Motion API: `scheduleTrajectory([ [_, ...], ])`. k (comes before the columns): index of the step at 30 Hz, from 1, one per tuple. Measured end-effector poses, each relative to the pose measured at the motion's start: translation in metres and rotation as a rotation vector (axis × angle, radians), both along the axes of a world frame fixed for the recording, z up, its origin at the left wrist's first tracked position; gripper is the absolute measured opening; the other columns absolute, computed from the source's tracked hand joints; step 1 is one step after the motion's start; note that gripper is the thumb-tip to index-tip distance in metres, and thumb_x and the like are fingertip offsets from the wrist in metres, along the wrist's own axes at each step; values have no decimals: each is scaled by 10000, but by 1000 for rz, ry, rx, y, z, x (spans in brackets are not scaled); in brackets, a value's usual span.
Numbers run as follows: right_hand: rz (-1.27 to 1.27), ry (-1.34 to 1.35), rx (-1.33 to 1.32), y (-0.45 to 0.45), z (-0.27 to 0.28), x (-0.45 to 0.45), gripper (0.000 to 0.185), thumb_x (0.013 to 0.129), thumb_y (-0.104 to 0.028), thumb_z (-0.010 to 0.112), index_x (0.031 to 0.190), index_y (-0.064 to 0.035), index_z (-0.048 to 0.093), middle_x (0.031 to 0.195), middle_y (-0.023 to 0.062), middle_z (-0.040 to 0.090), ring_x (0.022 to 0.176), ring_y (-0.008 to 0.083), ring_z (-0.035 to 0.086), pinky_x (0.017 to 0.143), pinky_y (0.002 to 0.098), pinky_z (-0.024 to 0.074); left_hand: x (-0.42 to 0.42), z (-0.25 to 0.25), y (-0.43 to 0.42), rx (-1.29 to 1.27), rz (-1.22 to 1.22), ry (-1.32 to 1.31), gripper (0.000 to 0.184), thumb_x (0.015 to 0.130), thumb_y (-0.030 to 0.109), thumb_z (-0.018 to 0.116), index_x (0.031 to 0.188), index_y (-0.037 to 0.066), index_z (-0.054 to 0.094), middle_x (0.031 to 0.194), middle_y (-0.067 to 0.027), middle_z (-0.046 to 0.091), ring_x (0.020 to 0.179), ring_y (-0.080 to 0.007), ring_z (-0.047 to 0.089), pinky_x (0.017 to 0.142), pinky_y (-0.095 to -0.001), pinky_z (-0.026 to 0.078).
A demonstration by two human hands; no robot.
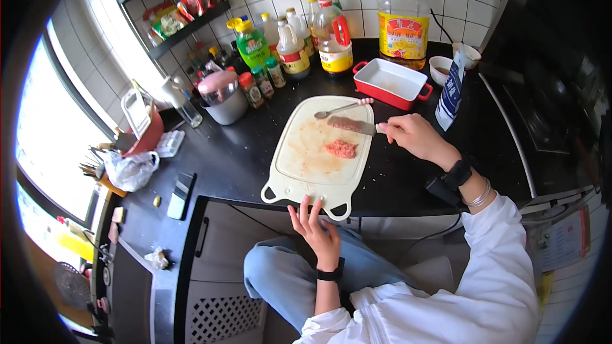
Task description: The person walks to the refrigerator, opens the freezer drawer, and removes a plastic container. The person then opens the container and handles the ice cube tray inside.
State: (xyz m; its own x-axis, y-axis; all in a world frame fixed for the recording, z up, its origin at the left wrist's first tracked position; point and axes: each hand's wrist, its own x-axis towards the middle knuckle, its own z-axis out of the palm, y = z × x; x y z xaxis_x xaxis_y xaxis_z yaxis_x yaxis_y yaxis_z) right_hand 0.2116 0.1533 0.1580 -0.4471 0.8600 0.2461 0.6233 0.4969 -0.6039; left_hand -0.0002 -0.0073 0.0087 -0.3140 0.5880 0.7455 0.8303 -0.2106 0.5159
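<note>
Head view: the minced meat [342,148] lies in a small heap on the right half of the cream cutting board [296,172], near the front of the table [248,146]. Just beyond it, the right hand [417,138] holds a knife [349,126], its fingers closed and pinching the handle, the blade smeared with mince. The left hand [315,232] has its fingers spread, tips at the board's near rim between the handle loops.

For clean work with the blade, a firm, level grip seems best, with short strokes that gather loose bits into the heap. The left fingers are well placed, far from the edge; light pressure is wiser than heavy, since the rim lies at the table's edge and the board could tip. The small spoon [331,111] lies close beyond the blade, so the strokes should stay clear of it.

Counted: one knife, one spoon, one heap of mince and one board with two handle loops. Around them stand one red baking dish [390,84] with two handles, two small white bowls [438,71], one blue-and-white packet [451,92], three spice jars [262,81], one large oil jug [403,28] and one phone [181,195].
</note>
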Motion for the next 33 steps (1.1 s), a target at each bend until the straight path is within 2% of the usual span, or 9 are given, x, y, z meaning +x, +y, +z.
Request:
scheduleTrajectory([
  [10, 287, -153, 84, 24, -28, 16, 376, 765, -448, 680, 801, -74, 668, 734, 97, 662, 689, 267, 644, 612, 378, 475, -3, 19, -20, -102, -61, 47, 585, 689, -89, 435, 1259, 38, 466, 1389, -158, 406, 1357, -414, 217, 1102, -493, 166],
  [15, 331, -164, 192, 26, -33, 21, 333, 720, -426, 709, 792, -102, 686, 768, 63, 684, 720, 245, 658, 614, 381, 488, 4, 24, -38, -48, -122, -21, 603, 689, -101, 420, 1280, 11, 453, 1399, -163, 407, 1343, -380, 272, 1102, -477, 191],
  [18, 312, -193, 251, 25, -29, 20, 333, 737, -418, 691, 762, -86, 690, 746, 69, 685, 700, 244, 659, 604, 388, 491, 7, 17, -48, 19, -188, -146, 451, 843, -13, 396, 1293, 3, 432, 1431, -161, 362, 1331, -318, 317, 1092, -439, 218],
  [19, 305, -171, 267, 23, -26, 19, 324, 752, -399, 680, 772, -76, 679, 797, 82, 672, 788, 244, 647, 663, 384, 491, 6, 7, -48, 47, -108, -148, 383, 915, 55, 374, 1289, -5, 430, 1398, -168, 386, 1272, -314, 394, 1046, -416, 294],
  [22, 278, -135, 544, -6, -11, 18, 267, 805, -354, 654, 878, -99, 632, 1047, 77, 610, 988, 257, 595, 799, 405, 477, 6, -22, -48, 162, -159, -494, 365, 915, 31, 390, 1273, -23, 434, 1317, -186, 431, 1171, -313, 477, 1003, -417, 357],
  [24, 316, 34, 634, -47, 8, 13, 253, 781, -337, 658, 831, -91, 626, 936, 102, 593, 983, 272, 562, 834, 386, 453, -4, -50, -47, 65, -226, -651, 311, 952, 98, 390, 1231, -19, 462, 1230, -140, 512, 1050, -252, 552, 943, -385, 400],
  [26, 420, 111, 540, -95, 27, 12, 229, 808, -297, 645, 832, -72, 610, 932, 101, 600, 967, 275, 576, 831, 400, 453, -4, -68, -50, -116, -350, -980, 317, 936, 158, 429, 1218, 29, 498, 1180, -105, 574, 1052, -223, 560, 906, -360, 401],
  [30, 569, 205, 284, -166, 28, 3, 236, 838, -284, 627, 862, -49, 625, 855, 108, 652, 846, 264, 636, 754, 364, 485, -3, -131, -57, -366, -366, -1259, 378, 900, 308, 447, 1211, 118, 545, 1120, -59, 630, 1063, -168, 572, 845, -332, 370],
  [33, 563, 367, 33, -211, -8, -8, 221, 868, -238, 608, 913, -22, 623, 786, 92, 673, 739, 195, 651, 682, 310, 492, 9, -180, -64, -474, -368, -1444, 369, 899, 336, 450, 1170, 118, 572, 819, -14, 655, 865, -137, 620, 757, -325, 417],
])
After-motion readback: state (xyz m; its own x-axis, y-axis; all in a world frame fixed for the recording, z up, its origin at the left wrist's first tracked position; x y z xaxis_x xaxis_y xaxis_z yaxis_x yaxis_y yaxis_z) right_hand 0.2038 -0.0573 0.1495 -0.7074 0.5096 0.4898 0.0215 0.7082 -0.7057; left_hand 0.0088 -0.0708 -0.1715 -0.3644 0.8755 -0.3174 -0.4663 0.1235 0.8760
